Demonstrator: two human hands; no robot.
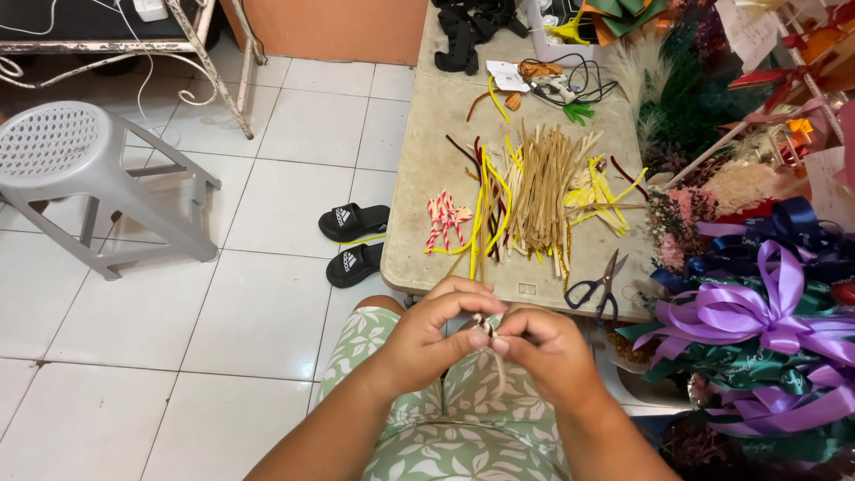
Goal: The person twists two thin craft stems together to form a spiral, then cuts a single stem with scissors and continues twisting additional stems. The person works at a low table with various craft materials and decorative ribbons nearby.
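- The fingers of the left hand [434, 331] and of the right hand [541, 349] are pressed together at their tips, both pinching one thin tan strip [495, 349] between them.
- The strip looks stiff and fuzzy like a pipe cleaner; its top end is bunched at the fingertips, too small to tell how, and its free end hangs down over the lap.
- Both hands meet above the person's knees, which are covered by green cloth with a white leaf print [463, 419].
- Just past the hands stands a low beige surface [427, 160], matte and slightly stained.
- On it, nearest the hands, black-handled scissors [595, 287] lie near the front edge with the blades partly apart.
- A loose heap of long tan strips [543, 191] fans across the middle, with yellow strips [485, 209] and a few dark red ones mixed in on its left.
- A small bundle of red-and-white striped strips [443, 218] lies further left.
- On the right, glossy purple satin ribbon bows [757, 312] rest over dark green ribbon.
- On the white tiled floor, two black slide sandals [354, 239] lie beside the surface, and a grey plastic stool [80, 169] stands well apart to the left.
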